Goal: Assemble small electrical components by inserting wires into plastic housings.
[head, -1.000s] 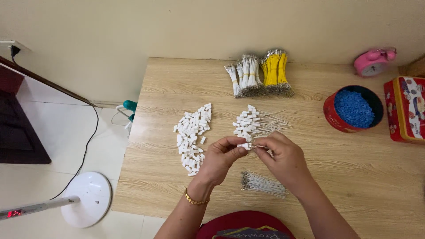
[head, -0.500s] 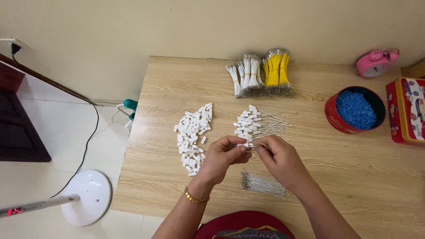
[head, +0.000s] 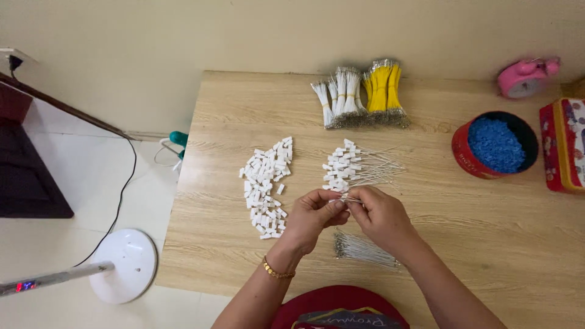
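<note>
Near the front edge of the wooden table (head: 487, 244), both hands meet at mid-width: the left hand (head: 314, 218) and the right hand (head: 381, 218) pinch one thin wire (head: 348, 198) between closed fingertips, just as they did a second ago, barely shifted. Below them lies one loose bunch of bare wires (head: 364, 248). Left of the hands sits one heap of small white caps (head: 266, 184), too many to count. Just beyond the fingertips lies one cluster of capped wires (head: 356, 169). Toward the right edge stand one red tin (head: 466, 159) of blue bits and one patterned box (head: 563, 146). Along the far edge lie two bundles, white (head: 339, 97) and yellow (head: 384, 91), and one pink clock (head: 525, 78). Pale floor lies left, with one white fan base (head: 125, 263).
</note>
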